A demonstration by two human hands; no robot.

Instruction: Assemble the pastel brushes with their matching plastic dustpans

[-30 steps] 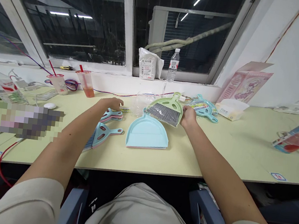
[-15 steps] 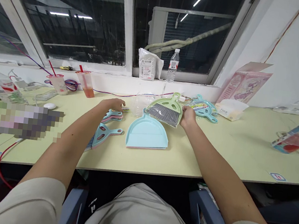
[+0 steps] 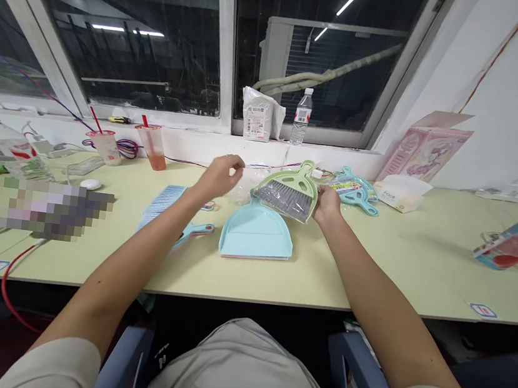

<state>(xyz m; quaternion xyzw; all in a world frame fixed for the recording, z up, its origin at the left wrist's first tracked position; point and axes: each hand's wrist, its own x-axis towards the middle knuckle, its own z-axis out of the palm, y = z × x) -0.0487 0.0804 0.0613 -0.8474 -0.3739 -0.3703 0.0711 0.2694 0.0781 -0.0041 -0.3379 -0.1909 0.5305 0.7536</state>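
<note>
My right hand grips the right edge of a green dustpan with a grey brush lying in it, held tilted just above the table. Below it a light blue dustpan lies flat on the pale green table. My left hand is raised, its fingers pinched at the left edge of a clear plastic bag beside the green dustpan. Under my left forearm lie blue brushes with a handle sticking out.
More blue dustpan sets and a tissue pack lie to the right. Two drink cups stand at the back left near cables. A water bottle and a white bag stand on the windowsill. A pink box leans on the wall.
My left hand has lifted off the table and moved right toward the clear bag and green dustpan. The right hand has stayed on the green dustpan.
</note>
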